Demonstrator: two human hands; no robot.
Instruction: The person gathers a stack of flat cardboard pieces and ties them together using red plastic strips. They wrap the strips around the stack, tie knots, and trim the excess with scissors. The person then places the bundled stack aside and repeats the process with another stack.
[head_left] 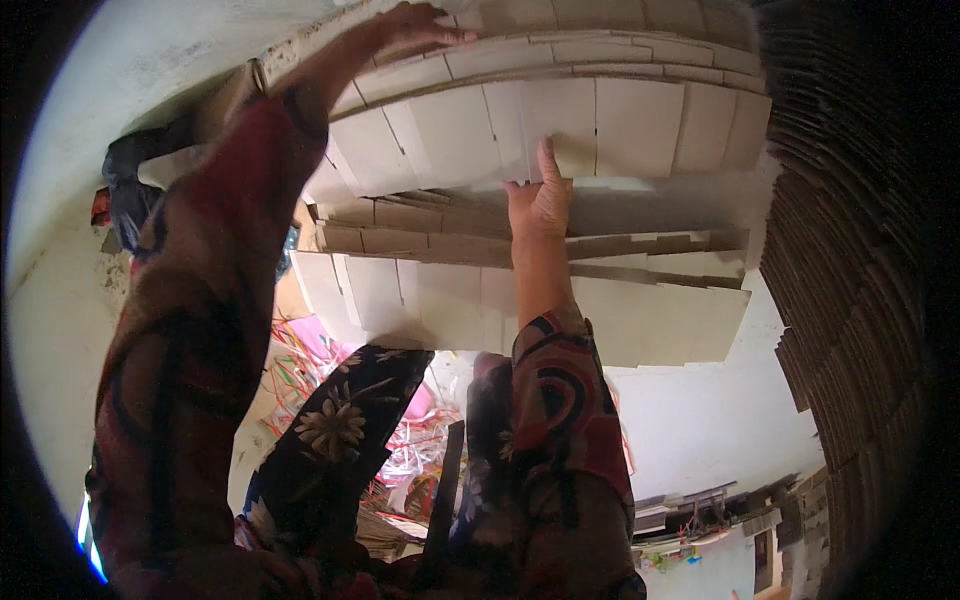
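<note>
Pale flat cardboard sheets (545,120), scored into panels and slotted, lie in layers across the upper middle. My right hand (540,205) is at the near edge of an upper layer. Its thumb lies on top and the other fingers are tucked beneath the edge, mostly hidden. Far up on the left, my left hand (418,28) reaches over the back sheets (600,50), fingers stretched out and touching or just above them. Closer to me, another scored cardboard sheet (650,320) rests below a gap, with several sheet edges showing behind it.
A tall stack of brown cardboard (840,230) rises along the right side. A pale wall (70,190) stands at the left, with a dark cloth or bag (130,205) beside it. Coloured strips (425,450) litter the floor near my legs. More stacked pieces (690,515) lie at the lower right.
</note>
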